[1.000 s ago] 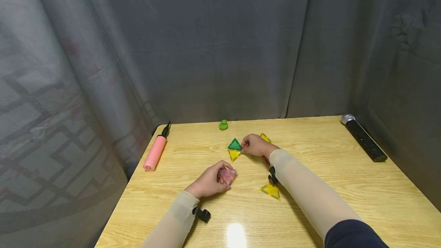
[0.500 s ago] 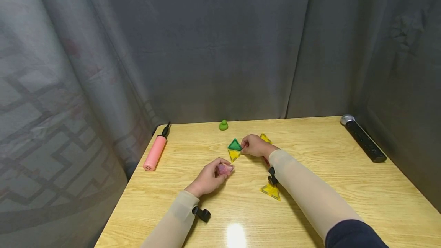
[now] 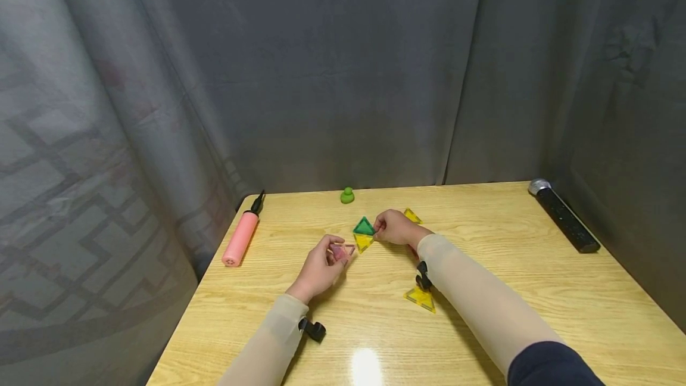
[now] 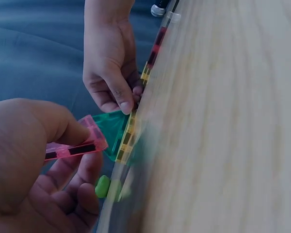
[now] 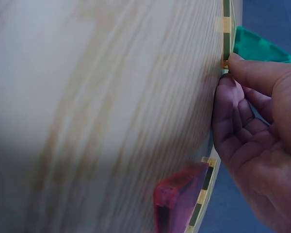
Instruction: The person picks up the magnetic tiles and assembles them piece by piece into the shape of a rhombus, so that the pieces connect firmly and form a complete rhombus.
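A translucent pink tile piece (image 3: 344,251) sits between thumb and fingers of a person's left hand (image 3: 315,271), just beside a yellow tile (image 3: 363,243) whose corner the right hand (image 3: 398,227) pinches; a green tile (image 3: 364,226) adjoins it above the wooden table (image 3: 482,225).

I face grey curtains (image 3: 321,76), angular markings (image 3: 80,213) on their left folds, around a pale wood-grained table (image 3: 300,225) with a white glare spot (image 3: 367,367) near me.
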`<control>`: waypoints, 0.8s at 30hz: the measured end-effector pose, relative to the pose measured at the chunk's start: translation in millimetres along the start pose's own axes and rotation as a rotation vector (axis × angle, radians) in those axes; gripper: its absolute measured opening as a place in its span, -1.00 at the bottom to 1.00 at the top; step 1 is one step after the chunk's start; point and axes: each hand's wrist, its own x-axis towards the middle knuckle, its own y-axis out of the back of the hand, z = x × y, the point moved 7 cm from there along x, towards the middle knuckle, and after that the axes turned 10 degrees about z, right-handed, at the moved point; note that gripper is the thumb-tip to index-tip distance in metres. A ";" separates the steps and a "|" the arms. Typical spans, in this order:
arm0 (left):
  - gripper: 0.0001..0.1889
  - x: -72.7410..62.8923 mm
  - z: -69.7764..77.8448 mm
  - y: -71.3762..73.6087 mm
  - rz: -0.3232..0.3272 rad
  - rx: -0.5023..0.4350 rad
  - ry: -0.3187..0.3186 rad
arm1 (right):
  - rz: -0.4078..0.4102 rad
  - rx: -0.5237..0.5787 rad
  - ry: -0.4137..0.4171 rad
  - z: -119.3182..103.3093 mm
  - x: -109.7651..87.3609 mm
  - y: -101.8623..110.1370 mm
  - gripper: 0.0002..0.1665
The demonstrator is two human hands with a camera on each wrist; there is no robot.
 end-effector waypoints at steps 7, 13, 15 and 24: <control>-0.62 8.8 -4.4 9.7 0.096 -0.005 0.037 | 0.021 0.032 0.014 -0.8 -1.0 0.4 -0.88; -0.68 14.0 -8.8 14.2 0.136 -0.003 0.072 | 0.022 0.036 0.024 0.1 1.2 -0.7 -0.89; -0.70 15.9 -10.4 15.7 0.149 0.004 0.082 | 0.025 0.029 0.031 0.1 2.6 -0.8 -0.88; -0.76 24.5 -16.9 23.9 0.202 0.059 0.130 | 0.031 0.016 0.046 -3.5 3.8 -0.6 -0.87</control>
